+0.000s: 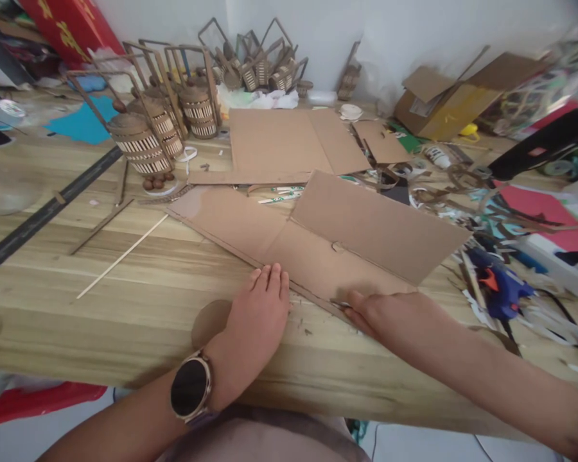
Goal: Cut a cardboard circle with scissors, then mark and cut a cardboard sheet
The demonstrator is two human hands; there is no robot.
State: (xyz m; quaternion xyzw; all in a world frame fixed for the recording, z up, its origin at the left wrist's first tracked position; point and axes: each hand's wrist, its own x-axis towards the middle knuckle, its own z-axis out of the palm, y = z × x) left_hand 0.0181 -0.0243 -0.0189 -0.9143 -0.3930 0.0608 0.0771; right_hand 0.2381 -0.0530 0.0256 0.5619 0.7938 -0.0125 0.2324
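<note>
A large folded sheet of brown cardboard (241, 221) lies on the wooden table with one flap (376, 221) folded out. My left hand (262, 308) lies flat on the cardboard's near edge, fingers stretched forward, a dark watch on the wrist. Further right along that edge, my right hand (378, 314) is closed on a small thin blade (340, 303), whose tip touches the cardboard; its handle is hidden in the fist. Beside my left hand is a round brown disc (209, 321), partly covered by it. Small dark scraps are scattered near the edge between the hands.
Several woven lidded baskets with tall handles (142, 144) stand at the back left. Another cardboard sheet (274, 138) lies behind. A blue glue gun (503, 289) and tangled strips crowd the right. A thin stick (122, 256) and a dark bar (52, 205) lie left.
</note>
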